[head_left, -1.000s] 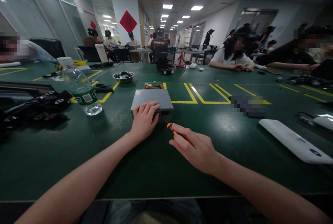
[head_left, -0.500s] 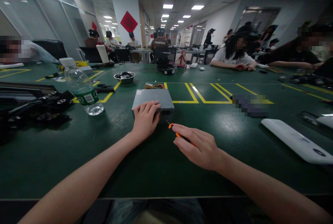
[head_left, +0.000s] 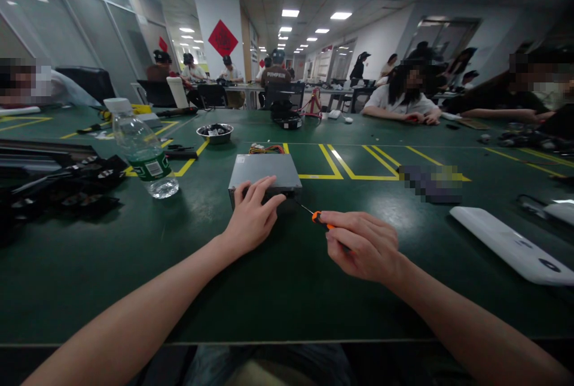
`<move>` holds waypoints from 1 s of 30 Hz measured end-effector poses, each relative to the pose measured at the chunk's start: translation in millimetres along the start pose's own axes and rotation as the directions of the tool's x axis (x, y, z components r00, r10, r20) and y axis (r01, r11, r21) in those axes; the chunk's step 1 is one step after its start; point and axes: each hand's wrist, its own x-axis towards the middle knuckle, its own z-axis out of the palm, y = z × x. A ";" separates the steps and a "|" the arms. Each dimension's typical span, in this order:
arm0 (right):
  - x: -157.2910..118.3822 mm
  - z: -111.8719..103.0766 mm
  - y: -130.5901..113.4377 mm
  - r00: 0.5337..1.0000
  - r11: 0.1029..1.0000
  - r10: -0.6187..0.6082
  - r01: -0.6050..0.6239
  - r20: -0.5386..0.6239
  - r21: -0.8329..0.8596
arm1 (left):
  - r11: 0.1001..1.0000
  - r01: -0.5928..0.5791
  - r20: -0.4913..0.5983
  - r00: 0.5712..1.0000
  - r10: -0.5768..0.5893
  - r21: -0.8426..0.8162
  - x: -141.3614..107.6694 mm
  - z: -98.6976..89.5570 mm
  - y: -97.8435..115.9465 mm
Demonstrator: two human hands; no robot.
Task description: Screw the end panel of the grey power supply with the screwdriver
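A grey metal computer power supply (head_left: 264, 169) lies on the green table in front of me, its coloured wires (head_left: 268, 149) coming out at the back. My left hand (head_left: 253, 216) rests on its front top edge with the fingers spread and the thumb out along the front face. In my right hand (head_left: 363, 245) is a screwdriver (head_left: 317, 217) with an orange and black handle. The thin shaft points left and away from me. Its tip is close to the right part of the power supply's front face; whether it touches I cannot tell.
A water bottle (head_left: 150, 159) and a pile of black parts (head_left: 67, 189) stand to the left. Behind is a metal bowl (head_left: 215, 132) with small parts. At right lies a white device (head_left: 511, 245) near a blurred dark object (head_left: 430, 183). People sit across the table (head_left: 287, 290).
My right hand has moved right with the screwdriver, its tip now near the front's right part. The fingers of my left hand have spread, and its thumb has shifted right.
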 end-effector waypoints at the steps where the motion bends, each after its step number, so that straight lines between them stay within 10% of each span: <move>1: -0.2 0.0 0.2 1.000 1.000 0.002 -0.002 -0.002 -0.001 | 1.000 -0.015 0.010 1.000 0.015 0.006 -0.9 -0.7 1.1; 30: -2.6 1.5 3.5 0.999 0.998 0.043 -0.043 0.002 -0.048 | 0.999 -0.054 0.094 0.994 0.054 -0.001 -2.6 -2.3 4.9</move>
